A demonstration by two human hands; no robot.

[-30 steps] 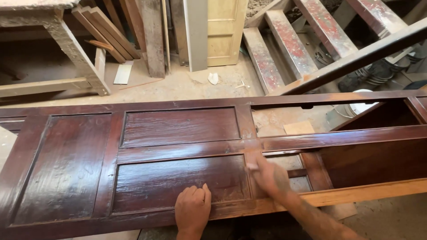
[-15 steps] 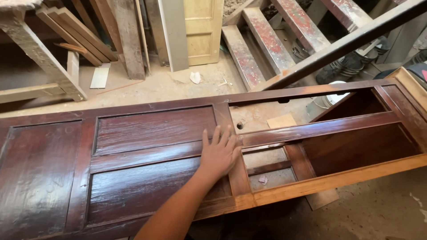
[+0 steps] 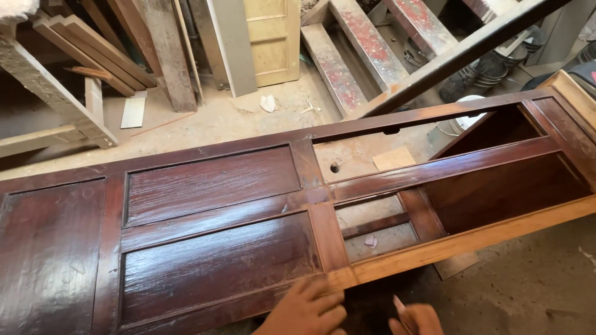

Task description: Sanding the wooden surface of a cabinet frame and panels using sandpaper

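while hands hover, door lies beyond.

Daylight fills the workshop, bright and even, warm on the sandy floor. The varnished door throws back a pale sheen along its middle rail and left panels (wet-looking, streaky). Deep shade sits inside the door's open right end and under its near edge. Both hands at the bottom edge are slightly motion-blurred; straight boards bow near the frame's corners.
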